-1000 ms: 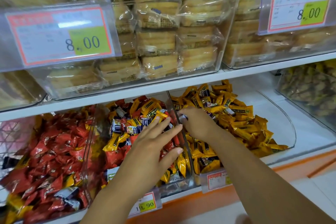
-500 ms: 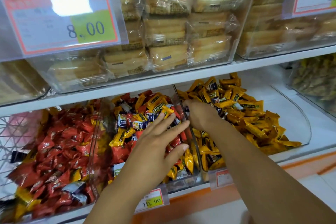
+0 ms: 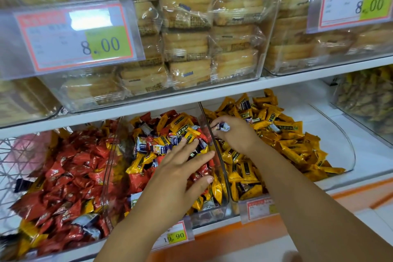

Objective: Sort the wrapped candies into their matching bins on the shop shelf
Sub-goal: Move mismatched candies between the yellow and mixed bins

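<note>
The right hand [image 3: 236,134] is coming up out of the yellow bin [image 3: 348,155], and there is the change: a moment ago its fingers were down among the yellow wrappers by the clear divider [image 3: 222,176] with nothing showing, and now they are pinching a white-and-blue candy [image 3: 221,127] and lifting it clear of the heap. That looks like a stray being pulled from the wrong bin, so one misfiled piece is on its way out. The candy is sitting right at the fingertips, hovering just over the top edge of the divider, between the yellow bin and the middle bin [image 3: 204,217]. The left hand [image 3: 180,168] is staying where it was, fingers straight and spread, lying released on the mixed pile in the middle bin and gripping nothing that can be seen. Similar blue-and-white wrappers [image 3: 142,144] are lying just beyond those fingers, so the middle bin is looking like the likely home. Plenty is still mixed there, though: red, yellow and blue wrappers are all jumbled together.
</note>
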Motion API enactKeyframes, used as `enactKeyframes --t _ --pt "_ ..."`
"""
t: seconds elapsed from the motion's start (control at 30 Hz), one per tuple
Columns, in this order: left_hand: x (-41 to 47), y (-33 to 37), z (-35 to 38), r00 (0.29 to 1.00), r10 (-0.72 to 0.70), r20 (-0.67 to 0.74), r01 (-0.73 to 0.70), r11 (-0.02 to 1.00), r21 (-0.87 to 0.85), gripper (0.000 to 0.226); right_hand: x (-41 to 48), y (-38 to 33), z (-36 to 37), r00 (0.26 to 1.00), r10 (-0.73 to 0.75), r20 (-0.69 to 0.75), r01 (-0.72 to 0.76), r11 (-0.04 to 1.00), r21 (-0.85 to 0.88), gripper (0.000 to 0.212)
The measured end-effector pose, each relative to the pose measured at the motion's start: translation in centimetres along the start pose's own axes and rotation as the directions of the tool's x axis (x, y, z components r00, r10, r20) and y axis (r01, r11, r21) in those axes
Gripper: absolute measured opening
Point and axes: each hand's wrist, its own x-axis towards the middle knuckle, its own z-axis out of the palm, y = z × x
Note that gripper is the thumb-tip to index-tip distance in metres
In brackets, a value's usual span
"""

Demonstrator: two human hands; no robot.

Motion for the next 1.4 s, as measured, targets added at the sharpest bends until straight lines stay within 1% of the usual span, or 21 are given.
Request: enactKeyframes --t 0.1,0.17,0.23,0.33,0.4,0.47,0.5,0.53,0.6,0.67,0.77,0.87,0.93,1.0,1.07,1.1,1.13,1.17,1.27,1.33,1.4 --pt "-0.2 0.4 -0.1 1.0 -0.003 -0.007 0.002 1.0 -0.006 0.052 -0.4 -0.4 -1.8 0.993 -0.033 -0.109 0.053 0.981 0.184 0.012" --pt "-0.3 0.8 -0.2 1.0 0.005 -0.017 -0.005 1.0 -0.02 0.053 -0.7 -1.9 -3.4 0.974 -0.062 -0.219 0.118 0.96 0.253 0.011" --pt "-0.5 1.2 0.1 0.999 0.028 -0.027 -0.029 0.999 -0.02 0.052 -1.1 -3.8 -4.1 0.958 -0.085 -0.273 0.16 0.95 0.267 0.007" --pt "-0.7 1.5 0.6 0.998 0.051 -0.024 -0.051 0.999 -0.012 0.055 -1.9 -6.8 -3.1 0.972 -0.086 -0.219 0.148 0.946 0.287 0.013" --pt "-0.9 1.5 0.9 0.998 0.052 -0.021 -0.052 0.999 -0.001 0.057 -2.6 -8.3 -2.1 0.989 -0.142 -0.034 0.145 0.937 0.319 0.006" --pt "-1.0 1.5 0.8 0.998 0.055 -0.022 -0.055 0.998 -0.008 0.058 -2.9 -8.8 -1.2 0.964 -0.2 0.176 0.137 0.939 0.316 0.026" --pt "-1.1 1.5 0.7 0.998 0.055 -0.02 -0.055 0.998 -0.018 0.057 -2.9 -8.7 -1.2 0.963 -0.186 0.196 0.117 0.942 0.315 0.037" --pt "-1.1 1.5 0.7 0.998 0.057 -0.016 -0.057 0.998 -0.026 0.057 -2.9 -8.5 -1.6 0.977 -0.143 0.158 0.086 0.943 0.321 0.042" --pt "-1.2 1.4 0.6 0.998 0.066 -0.012 -0.066 0.997 -0.031 0.055 -2.5 -7.0 -3.0 0.997 -0.076 0.023 0.064 0.942 0.329 0.038" --pt "-0.9 1.2 0.5 0.997 0.072 -0.015 -0.072 0.997 -0.031 0.055 -1.9 -4.3 -4.8 0.995 -0.078 -0.056 0.088 0.976 0.197 0.03" --pt "-0.2 1.5 0.5 0.997 0.069 -0.022 -0.069 0.997 -0.017 0.056 -1.8 0.9 -7.3 0.997 0.03 -0.074 -0.03 1.0 0.006 0.028" --pt "0.5 2.1 0.7 0.998 0.067 -0.02 -0.066 0.998 0.009 0.064 -2.4 4.2 -8.3 0.995 0.061 -0.083 -0.056 0.997 0.057 0.02" --pt "1.1 2.6 1.0 0.998 0.062 -0.021 -0.061 0.998 0.02 0.069 -2.8 4.5 -8.2 0.999 0.045 -0.02 -0.045 0.999 0.021 0.018" --pt "1.4 2.9 1.1 0.999 0.047 -0.023 -0.047 0.999 0.022 0.072 -2.7 4.3 -7.3 0.999 0.048 0.018 -0.044 0.985 -0.168 0.036" --pt "1.7 3.0 1.3 0.999 0.03 -0.018 -0.03 0.999 0.013 0.073 -2.5 4.0 -6.1 0.999 0.037 0.011 -0.028 0.899 -0.437 0.049" --pt "1.7 3.0 1.3 0.999 0.027 -0.018 -0.026 1.0 0.008 0.074 -2.4 4.0 -5.5 1.0 0.022 0.012 -0.011 0.833 -0.553 0.05" --pt "1.8 3.0 1.3 1.0 0.024 -0.019 -0.024 1.0 0.004 0.074 -2.3 4.1 -5.1 1.0 -0.002 0.007 0.005 0.795 -0.607 0.046" --pt "1.8 3.0 1.3 1.0 0.022 -0.02 -0.022 1.0 -0.001 0.074 -2.0 4.4 -5.1 1.0 -0.022 -0.006 0.014 0.81 -0.586 0.038" --pt "1.8 2.7 1.2 1.0 0.005 -0.012 -0.005 1.0 -0.021 0.077 -1.7 4.6 -6.9 0.998 -0.028 -0.063 0.01 0.962 -0.273 0.015" --pt "1.9 2.5 1.1 1.0 0.0 -0.014 0.0 0.999 -0.032 0.079 -1.8 4.6 -8.7 0.995 0.011 -0.101 -0.023 0.992 -0.121 0.013" --pt "2.0 2.4 1.1 1.0 -0.002 -0.013 0.002 0.999 -0.034 0.081 -2.2 4.5 -9.9 0.995 0.027 -0.092 -0.034 0.996 -0.08 0.014"
